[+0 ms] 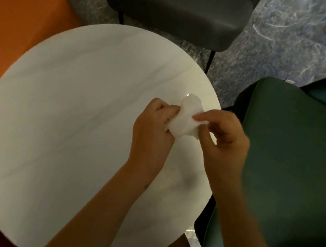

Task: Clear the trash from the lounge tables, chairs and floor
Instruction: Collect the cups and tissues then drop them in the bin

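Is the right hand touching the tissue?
Touching. The head view shows the right hand's fingers pinching the tissue's edge, while the left hand grips its other side.

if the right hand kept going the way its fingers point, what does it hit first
The right hand points left, already pinching the white tissue; just beyond is the left hand, probably met next.

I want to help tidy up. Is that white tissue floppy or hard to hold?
Probably floppy: the crumpled tissue bends and bunches between the left hand and right hand. It looks light, since fingertips alone pinch it. It likely won't roll or slip, being soft and wrinkled.
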`<state>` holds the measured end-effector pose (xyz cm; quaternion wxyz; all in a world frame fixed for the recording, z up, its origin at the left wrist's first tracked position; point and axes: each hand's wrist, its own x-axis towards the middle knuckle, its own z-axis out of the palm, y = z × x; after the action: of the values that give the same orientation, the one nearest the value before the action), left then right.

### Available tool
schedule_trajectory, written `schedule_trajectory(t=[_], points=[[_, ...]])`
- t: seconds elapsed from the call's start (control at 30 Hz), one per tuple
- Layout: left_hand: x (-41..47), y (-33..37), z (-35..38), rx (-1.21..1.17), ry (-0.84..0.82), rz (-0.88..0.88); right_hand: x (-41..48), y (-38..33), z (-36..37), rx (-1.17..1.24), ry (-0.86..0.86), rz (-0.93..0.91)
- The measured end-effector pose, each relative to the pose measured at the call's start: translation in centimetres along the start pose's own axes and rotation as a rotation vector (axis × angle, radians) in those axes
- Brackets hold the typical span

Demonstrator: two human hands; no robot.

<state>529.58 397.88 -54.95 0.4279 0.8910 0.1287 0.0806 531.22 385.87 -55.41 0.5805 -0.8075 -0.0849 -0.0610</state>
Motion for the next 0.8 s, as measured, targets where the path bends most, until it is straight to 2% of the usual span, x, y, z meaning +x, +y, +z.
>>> schedule_trajectory(t=[0.13,0.33,0.47,0.6,0.67,0.73,0.8], points=[[-0.1,-1.6,-0.5,-0.073,0.051,-0.054,-0.6,0.7,2.5,-0.253,-0.025,-0.120],[-0.4,-3.3,-1.2,0.026,0.082,-0.047,-1.4,1.4,3.6,-0.638,-0.181,-0.159],[-1.1,-3.7,-1.6,0.112,0.048,0.096,-1.7,1.3,4.1,-0.779,-0.315,-0.172],[-1.2,-4.1,-1.4,0.223,-0.077,0.189,-1.5,1.3,4.5,-0.796,-0.427,-0.148],[-1.1,-4.2,-1.5,0.232,-0.120,0.184,-1.3,1.4,4.1,-0.727,-0.368,-0.181],[-0.9,-4.3,-1.5,0.245,-0.152,0.196,-1.4,1.4,3.5,-0.709,-0.207,-0.240],[-0.8,-4.4,-1.4,0.280,-0.171,0.215,-1.6,1.5,3.1,-0.709,-0.061,-0.176]])
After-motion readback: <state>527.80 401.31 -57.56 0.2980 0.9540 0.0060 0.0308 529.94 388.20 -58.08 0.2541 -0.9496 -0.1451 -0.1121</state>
